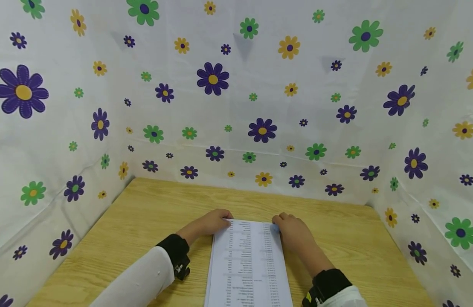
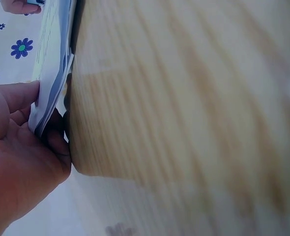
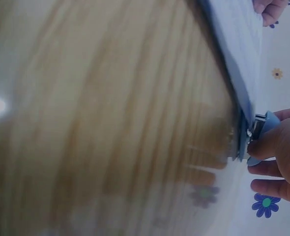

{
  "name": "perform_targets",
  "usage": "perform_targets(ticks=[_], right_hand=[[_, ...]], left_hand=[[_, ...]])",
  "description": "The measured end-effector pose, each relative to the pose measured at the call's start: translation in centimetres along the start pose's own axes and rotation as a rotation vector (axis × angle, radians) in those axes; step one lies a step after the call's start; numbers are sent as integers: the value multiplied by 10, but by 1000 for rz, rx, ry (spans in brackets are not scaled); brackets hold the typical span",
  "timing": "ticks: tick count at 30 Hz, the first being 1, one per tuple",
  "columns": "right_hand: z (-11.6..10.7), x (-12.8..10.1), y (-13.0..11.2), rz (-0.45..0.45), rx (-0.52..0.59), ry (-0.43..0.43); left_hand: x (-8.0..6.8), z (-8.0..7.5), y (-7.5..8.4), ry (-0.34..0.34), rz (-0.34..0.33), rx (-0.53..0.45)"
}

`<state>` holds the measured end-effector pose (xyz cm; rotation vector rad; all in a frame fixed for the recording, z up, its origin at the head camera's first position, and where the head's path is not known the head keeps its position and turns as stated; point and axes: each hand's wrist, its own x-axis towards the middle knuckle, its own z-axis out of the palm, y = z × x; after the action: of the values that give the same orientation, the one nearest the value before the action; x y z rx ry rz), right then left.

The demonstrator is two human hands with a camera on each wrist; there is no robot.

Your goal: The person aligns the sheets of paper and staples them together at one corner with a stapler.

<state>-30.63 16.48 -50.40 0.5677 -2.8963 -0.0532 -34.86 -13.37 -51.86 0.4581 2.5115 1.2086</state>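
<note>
A stack of printed paper sheets [image 1: 251,264] lies on the wooden table, its far edge between my two hands. My left hand [image 1: 211,221] pinches the far left corner. In the left wrist view the thumb lies on top of the sheets [image 2: 54,64] and the fingers are underneath. At the far right corner my right hand [image 1: 295,232] grips a light blue stapler [image 3: 270,122]. The right wrist view has the sheets' corner at the stapler's mouth, with thumb and fingers around its body. In the head view the hand hides most of the stapler.
The wooden table [image 1: 336,230] extends around the papers on both sides. A white cloth with printed flowers [image 1: 236,106] hangs along the table's back and both sides. Each wrist wears a black strap [image 1: 174,251] with a small camera.
</note>
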Motion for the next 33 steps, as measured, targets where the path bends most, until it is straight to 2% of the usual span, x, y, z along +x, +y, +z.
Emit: perform_targets(ticks=[17, 25, 33], right_hand=[[0, 4, 4, -19, 38, -40], [-3, 9, 4, 15, 6, -66], [-3, 11, 2, 3, -32, -78]], left_hand=[[-1, 1, 5, -11, 1, 49], [0, 0, 6, -23, -10, 66], [0, 1, 7, -35, -1, 62]])
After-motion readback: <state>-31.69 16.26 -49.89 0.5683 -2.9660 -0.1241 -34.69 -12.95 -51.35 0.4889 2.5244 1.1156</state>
